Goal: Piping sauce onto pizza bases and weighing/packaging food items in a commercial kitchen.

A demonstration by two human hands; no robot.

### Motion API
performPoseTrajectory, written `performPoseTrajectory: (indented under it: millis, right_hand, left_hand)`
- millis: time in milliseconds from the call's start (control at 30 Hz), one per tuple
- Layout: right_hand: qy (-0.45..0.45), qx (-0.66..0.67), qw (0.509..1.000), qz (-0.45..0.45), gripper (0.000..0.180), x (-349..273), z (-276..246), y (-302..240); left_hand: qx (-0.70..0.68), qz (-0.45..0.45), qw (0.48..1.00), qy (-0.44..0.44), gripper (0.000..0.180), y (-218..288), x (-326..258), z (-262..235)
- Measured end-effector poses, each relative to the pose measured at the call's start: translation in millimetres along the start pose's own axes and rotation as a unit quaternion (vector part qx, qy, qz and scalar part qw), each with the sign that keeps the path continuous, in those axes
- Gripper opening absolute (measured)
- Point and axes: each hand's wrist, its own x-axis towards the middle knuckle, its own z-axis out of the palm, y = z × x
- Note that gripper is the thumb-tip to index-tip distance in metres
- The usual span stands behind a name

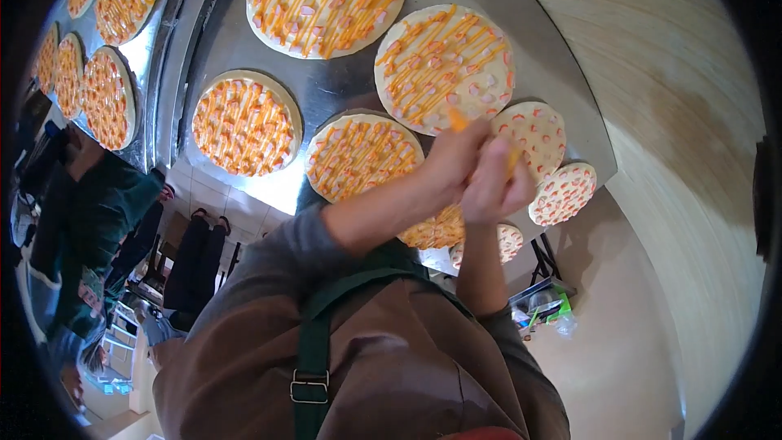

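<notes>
Orange sauce dispenser (458, 120) is held by both hands, just right of frame centre. Mostly covered by fingers; bag or bottle cannot be told. Left hand (450, 161): grip clamped on it near the tip. Right hand (495, 186): grip clamped on it too, just beside. Tip is pointed over lower edge of half-striped pizza (444, 65), upper centre; contact cannot be told. Orange lines are laid across its upper left; plain pink pieces are seen at its lower right. Metal tabletop (326, 85) is shared with a large striped pizza (326, 0) at top centre, a striped pizza (246, 122) at left, and a small unstriped pizza (538, 134) at right. Co-worker in green apron (98, 228) is seen at left edge.
</notes>
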Motion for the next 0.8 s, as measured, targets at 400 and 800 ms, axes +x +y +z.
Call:
performPoseTrajectory:
  millis: [400,800]
  right_hand:
    - [-0.017,0.009,1.0,0.024,0.038,-17,-8,-6]
    - [0.043,0.001,0.997,0.057,0.036,13,-12,6]
  left_hand:
    - [0.013,-0.02,0.999,0.045,0.025,-9,-23,-4]
    - [0.049,0.014,0.998,-0.032,0.024,-3,18,24]
